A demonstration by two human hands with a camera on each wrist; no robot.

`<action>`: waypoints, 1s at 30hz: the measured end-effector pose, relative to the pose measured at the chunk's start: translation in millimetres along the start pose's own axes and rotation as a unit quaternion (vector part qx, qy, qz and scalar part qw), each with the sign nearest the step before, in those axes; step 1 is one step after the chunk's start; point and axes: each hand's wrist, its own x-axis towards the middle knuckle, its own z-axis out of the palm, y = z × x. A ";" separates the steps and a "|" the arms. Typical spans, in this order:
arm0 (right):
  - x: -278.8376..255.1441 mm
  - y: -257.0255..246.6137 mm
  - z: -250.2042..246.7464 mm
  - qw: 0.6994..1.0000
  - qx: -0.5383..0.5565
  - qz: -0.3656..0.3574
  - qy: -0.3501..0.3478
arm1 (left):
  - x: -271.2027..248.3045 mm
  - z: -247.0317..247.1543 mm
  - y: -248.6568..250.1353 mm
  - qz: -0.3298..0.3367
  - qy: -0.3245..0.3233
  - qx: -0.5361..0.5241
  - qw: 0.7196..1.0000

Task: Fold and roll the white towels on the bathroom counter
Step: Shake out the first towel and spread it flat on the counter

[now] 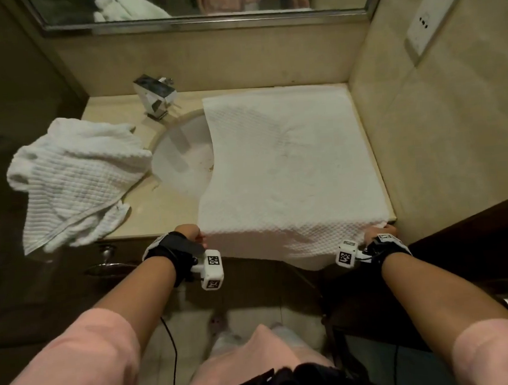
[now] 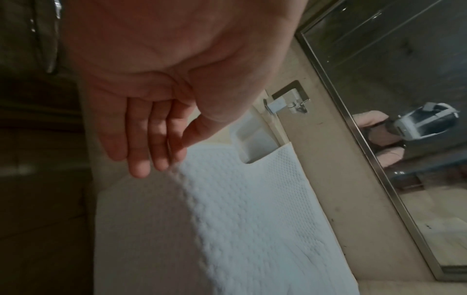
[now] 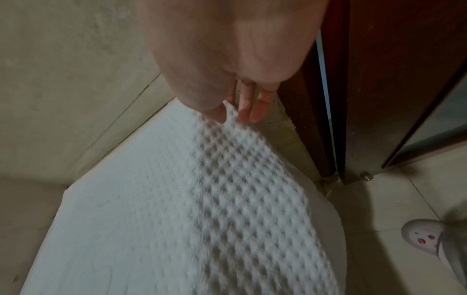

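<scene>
A white waffle-textured towel point(image 1: 290, 165) lies spread flat over the right half of the counter point(image 1: 145, 219), partly covering the sink basin point(image 1: 183, 161); its near edge hangs over the counter front. My left hand point(image 1: 193, 233) holds the near left corner, thumb on top and fingers point(image 2: 141, 147) beneath the towel point(image 2: 240, 209). My right hand point(image 1: 380, 232) pinches the near right corner of the towel point(image 3: 202, 199) between thumb and fingers point(image 3: 246, 107). A second white towel point(image 1: 75, 182) lies crumpled at the counter's left end, hanging over the edge.
A chrome faucet point(image 1: 157, 96) stands behind the sink. A mirror point(image 1: 195, 2) spans the back wall. The tiled side wall with a white outlet plate point(image 1: 433, 11) bounds the counter on the right. A dark wooden door frame point(image 3: 353, 89) is close by my right hand.
</scene>
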 end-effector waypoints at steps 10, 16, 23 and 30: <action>-9.0 2.5 -3.0 0.997 0.005 -0.030 0.068 | -6.6 22.5 -14.1 0.047 -0.019 -0.077 0.996; -4.3 6.4 2.9 0.981 0.145 -0.061 0.115 | 1.4 32.8 -21.5 -0.005 -0.016 -0.287 0.958; 4.3 7.9 -7.1 0.993 0.040 -0.077 0.082 | 8.5 32.2 -19.3 -0.011 0.000 -0.328 0.945; 7.5 8.5 -7.8 0.981 -0.112 -0.116 0.110 | 7.1 25.7 -19.7 -0.019 0.004 -0.285 0.958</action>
